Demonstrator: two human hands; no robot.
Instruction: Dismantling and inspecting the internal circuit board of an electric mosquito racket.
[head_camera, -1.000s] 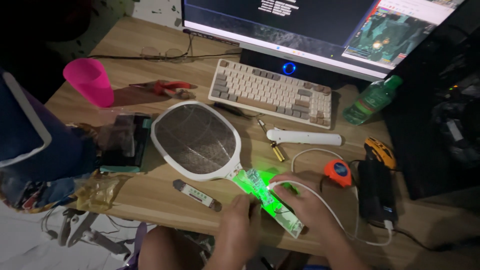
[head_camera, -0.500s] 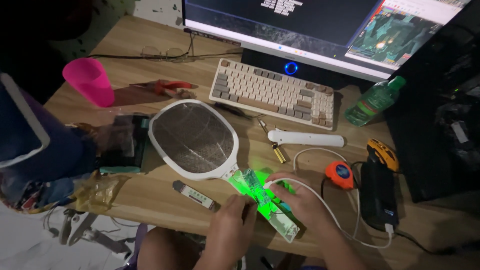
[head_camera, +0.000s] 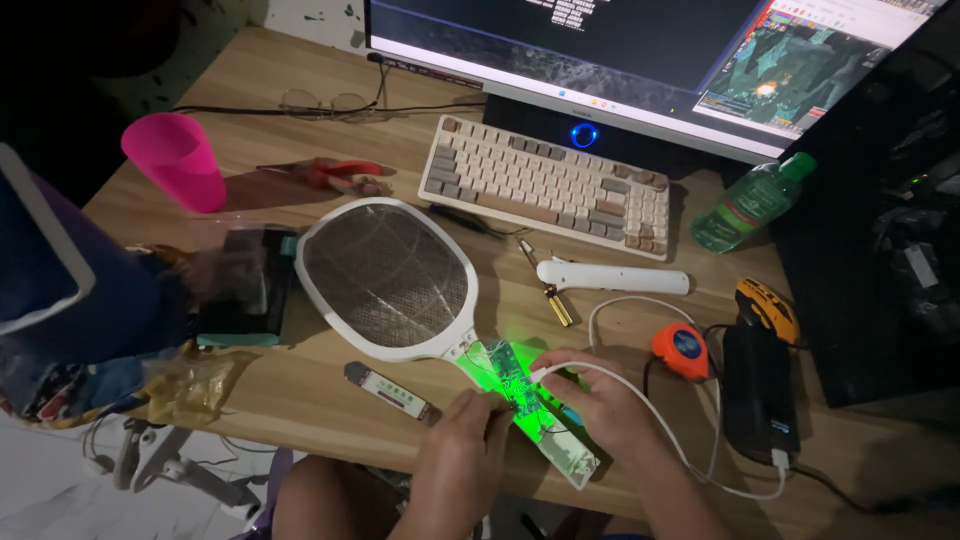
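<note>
Green light glows from the opened handle (head_camera: 528, 412) of a white mesh racket (head_camera: 385, 277), which lies slantwise at the near edge of the wooden desk (head_camera: 300, 395). The left hand (head_camera: 462, 452) pinches the handle's near side with curled fingers; the right hand (head_camera: 597, 400) rests closed on its far side, a white cable (head_camera: 690, 455) passing over it.

Just left of the hands lies a small grey-and-white stick with a pale label (head_camera: 387, 390). Right of them sit a round orange tape measure (head_camera: 680, 350) and a black block (head_camera: 757, 392) with the cable plugged into it. Beyond the hands lie a white handle cover (head_camera: 612, 277) and a small brass-tipped tool (head_camera: 548, 287), then a beige keyboard (head_camera: 548, 185) and a green bottle (head_camera: 750, 205). A pink cup (head_camera: 175, 160) and red pliers (head_camera: 335, 175) stand farther left. Bare desk remains between the racket's head and the near edge.
</note>
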